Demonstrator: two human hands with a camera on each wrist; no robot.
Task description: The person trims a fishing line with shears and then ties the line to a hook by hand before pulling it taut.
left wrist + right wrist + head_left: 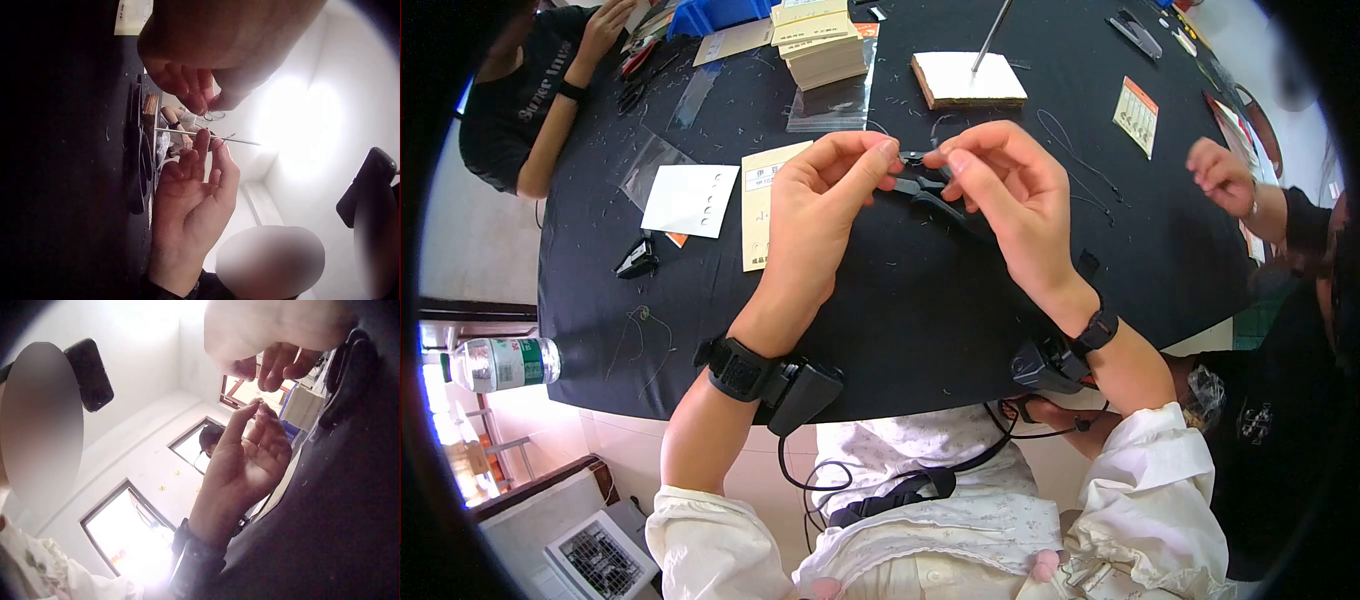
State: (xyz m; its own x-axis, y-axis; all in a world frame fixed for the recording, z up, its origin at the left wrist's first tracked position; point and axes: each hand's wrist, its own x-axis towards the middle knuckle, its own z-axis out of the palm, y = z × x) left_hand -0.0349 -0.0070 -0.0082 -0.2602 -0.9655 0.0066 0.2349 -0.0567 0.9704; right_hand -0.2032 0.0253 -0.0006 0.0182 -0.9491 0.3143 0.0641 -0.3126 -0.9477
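My left hand (825, 195) and right hand (1020, 195) are raised close together over a black-clothed table. In the left wrist view, the right thumb and forefinger pinch a thin dark cord (229, 138). A small loop of cord shows by the left fingertips. The right wrist view shows the left hand (250, 459) pinching something tiny between thumb and forefinger, its other fingers loosely bent. Behind and below the fingertips, a black-handled tool with grey blades (912, 187) lies on the cloth, partly hidden by the right hand.
A white-topped block (970, 80) with an upright metal rod stands beyond the hands. Left of it is a stack of cards (825, 65). A beige envelope (756, 215), a white punched card (690, 200) and a black clip (637, 258) lie leftward. Other people sit at both sides.
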